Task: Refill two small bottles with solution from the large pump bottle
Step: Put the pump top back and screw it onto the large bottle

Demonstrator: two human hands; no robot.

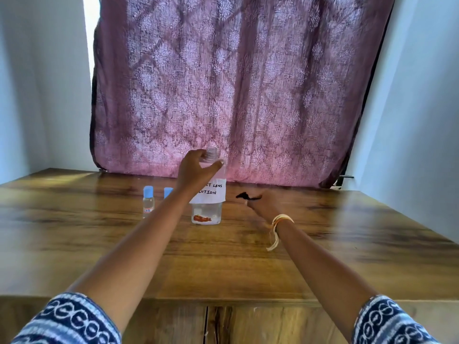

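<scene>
The large clear bottle stands upright at the middle of the wooden table. It bears a white hand-written label, and its threaded neck is bare with no pump on it. My left hand grips the bottle around its shoulder and neck. Two small clear bottles with blue caps stand just to its left: one in full view, the other mostly hidden behind my left forearm. My right hand, blurred, is low over the table to the right of the large bottle, its fingertips on a black pump head.
A purple patterned curtain hangs right behind the table's far edge. Pale walls close in on both sides. The table's front edge and cabinet doors run below my forearms. A thread bracelet circles my right wrist.
</scene>
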